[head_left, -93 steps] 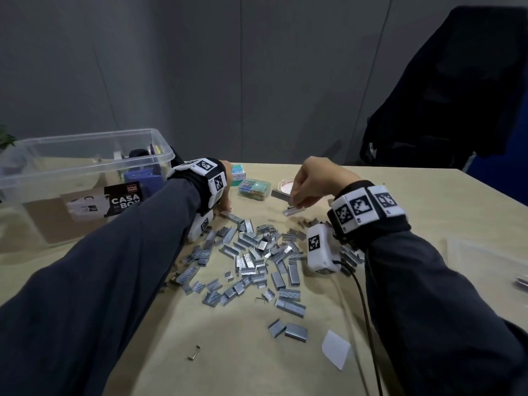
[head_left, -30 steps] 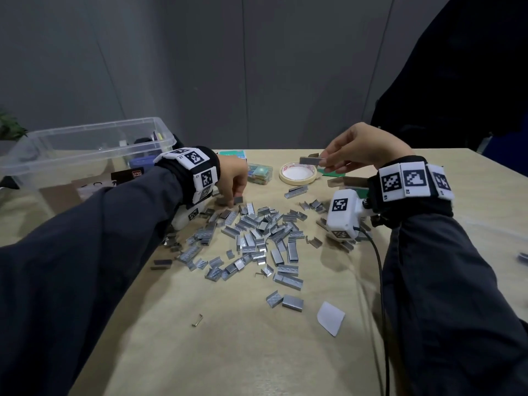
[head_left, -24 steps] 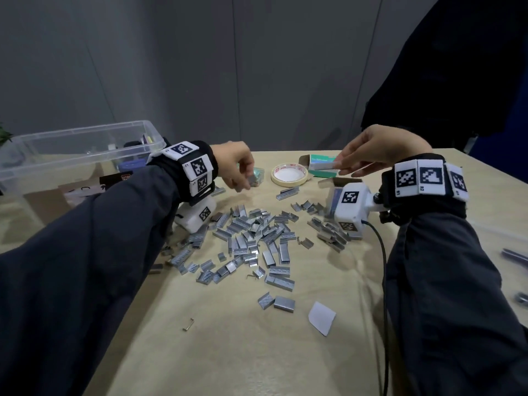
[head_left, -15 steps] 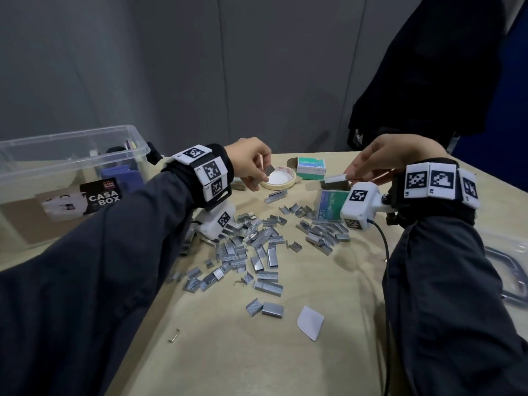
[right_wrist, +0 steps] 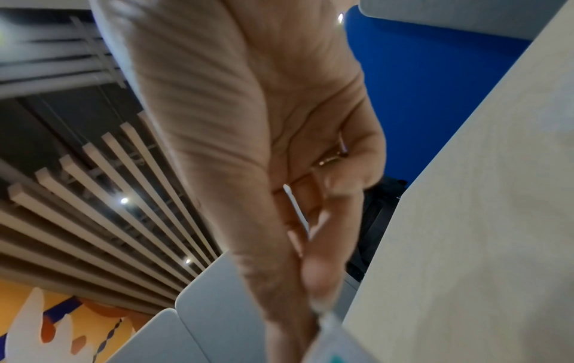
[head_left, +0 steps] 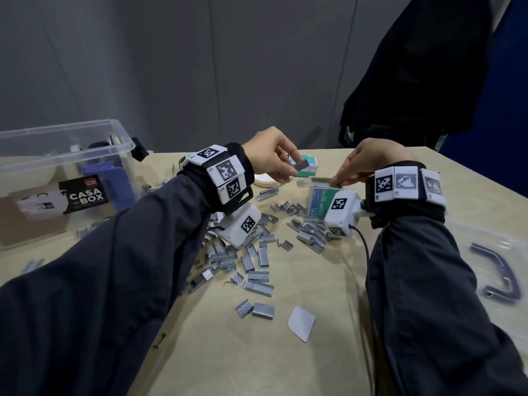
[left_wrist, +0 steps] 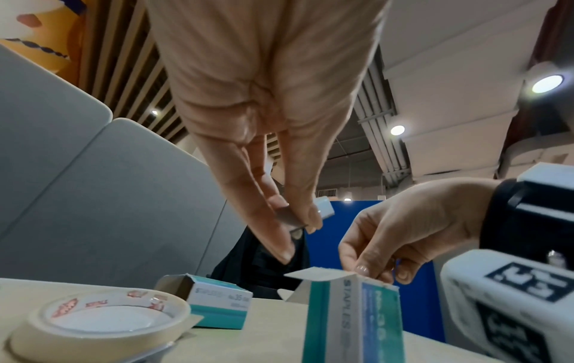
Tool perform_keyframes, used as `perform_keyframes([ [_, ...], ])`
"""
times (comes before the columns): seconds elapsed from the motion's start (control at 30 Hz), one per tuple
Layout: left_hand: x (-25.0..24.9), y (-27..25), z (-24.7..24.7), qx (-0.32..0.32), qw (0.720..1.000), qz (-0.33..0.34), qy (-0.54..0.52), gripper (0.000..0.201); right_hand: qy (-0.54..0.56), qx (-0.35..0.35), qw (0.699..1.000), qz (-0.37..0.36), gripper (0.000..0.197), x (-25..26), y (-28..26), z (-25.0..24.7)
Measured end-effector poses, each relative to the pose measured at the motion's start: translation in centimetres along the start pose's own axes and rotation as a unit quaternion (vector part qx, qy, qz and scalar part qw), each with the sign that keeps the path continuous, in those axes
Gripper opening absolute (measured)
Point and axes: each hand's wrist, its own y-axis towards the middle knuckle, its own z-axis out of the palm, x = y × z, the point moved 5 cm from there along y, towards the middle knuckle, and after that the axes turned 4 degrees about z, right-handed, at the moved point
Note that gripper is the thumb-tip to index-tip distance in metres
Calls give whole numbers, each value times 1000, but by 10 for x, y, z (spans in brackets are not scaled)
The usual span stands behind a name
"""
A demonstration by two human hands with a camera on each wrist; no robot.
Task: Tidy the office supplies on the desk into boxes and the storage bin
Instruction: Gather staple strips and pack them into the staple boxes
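Left hand (head_left: 271, 158): pinches a staple strip (head_left: 301, 167), poised for loading at 10 o'clock of the box (head_left: 318, 200).
Right hand (head_left: 363, 164): fingertips pinched at the box mouth, apparently seating a strip; contents unclear.
Staples (head_left: 254, 252): mostly scattered on the tabletop (head_left: 257, 352).
Bin (head_left: 65, 178), 9 o'clock: holds dark items.

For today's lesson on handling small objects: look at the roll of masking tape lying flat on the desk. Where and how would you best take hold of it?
The tape roll lies flat with its hole facing up, beside the lying staple box. Best come from straight above: put one finger inside the hole and the thumb on the outer wall, pinching the ring. Choose the near side, probably, since the box crowds its far edge.
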Motion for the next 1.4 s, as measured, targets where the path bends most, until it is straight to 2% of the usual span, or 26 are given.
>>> perform_keyframes([
  [0.1,-4,-1,2,13,999,-5,-36,19,-32,-11,999,3,40,-1,3,-1],
  [0.2,-9,1,5,3,997,-3,-81,19,20,-11,998,-63,23,1,-7,-10],
  [0.27,-11,4,9,-3,995,-8,-102,23,73,22,991,-110,14,7,-18,-14],
  [0.33,-12,9,16,-6,994,-17,-105,27,86,68,985,-132,15,13,-26,-14],
  [0.5,-16,14,24,-16,989,-29,-143,29,61,75,989,-110,16,10,-24,-13],
  [0.7,-11,15,28,-80,976,-42,-200,33,56,47,990,-120,14,7,-18,-13],
  [0.8,-8,15,28,-106,980,-38,-161,22,32,51,992,-113,16,1,-16,-16],
  [0.87,-4,14,23,-150,982,-47,-104,13,16,45,993,-109,15,-3,-15,-17],
  [0.93,2,14,16,-186,979,-76,-41,15,4,41,994,-103,12,-4,-14,-16],
  [1.0,10,14,15,-157,980,-119,-4,26,-12,41,994,-99,9,-3,-14,-16],
  [1.07,14,12,22,-79,983,-164,6,39,-35,40,994,-95,9,-1,-15,-15],
  [1.17,8,6,34,-1,982,-186,-18,43,-54,33,994,-92,10,2,-13,-14],
  [1.27,2,4,42,13,984,-176,-35,38,-61,36,994,-81,12,6,-10,-10],
  [1.4,0,6,47,9,984,-174,-34,19,-66,32,995,-75,14,8,-7,-6],
])
